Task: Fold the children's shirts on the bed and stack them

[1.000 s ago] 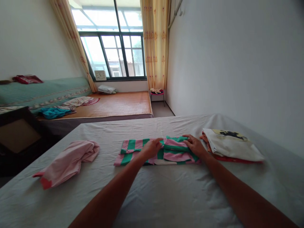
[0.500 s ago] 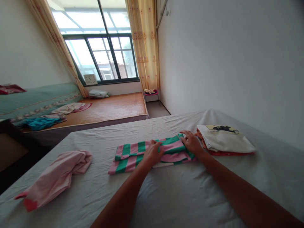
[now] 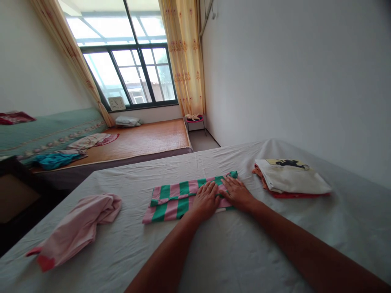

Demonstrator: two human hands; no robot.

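White-sheeted surface (image 3: 125, 252), biggest item, carries everything here. Striped cloth (image 3: 174, 201) lies on it about mid-frame, between the crumpled pink garment (image 3: 76, 228) and the folded white-topped stack (image 3: 293, 179), apart from both.

Handling, my guess: light, soft, limp, thin knit or cotton type. Not fragile, not obviously slippery. Likely creases easily, and layers could slide over each other if pulled at one end only. Best hold: both ends at once, palm under and thumb on top, all layers together; one top edge alone would probably unfold it.

Left hand (image 3: 205, 200) and right hand (image 3: 236, 193) both on the cloth's right half, just beside each other. Each grip: palm down, fingers stretched out flat, nothing visibly pinched. What sits beneath the palms is hidden.

Looks: long, low folded strip, slightly tilted in view, right end a bit farther away. An upper flap lies lengthwise over a lower layer; the flap edge runs along the left half. Pink and green blocks, wide bands, offset between the two layers. Left end fairly square. Small green corner shows past the right fingers; pale sliver at the near edge by the right hand.
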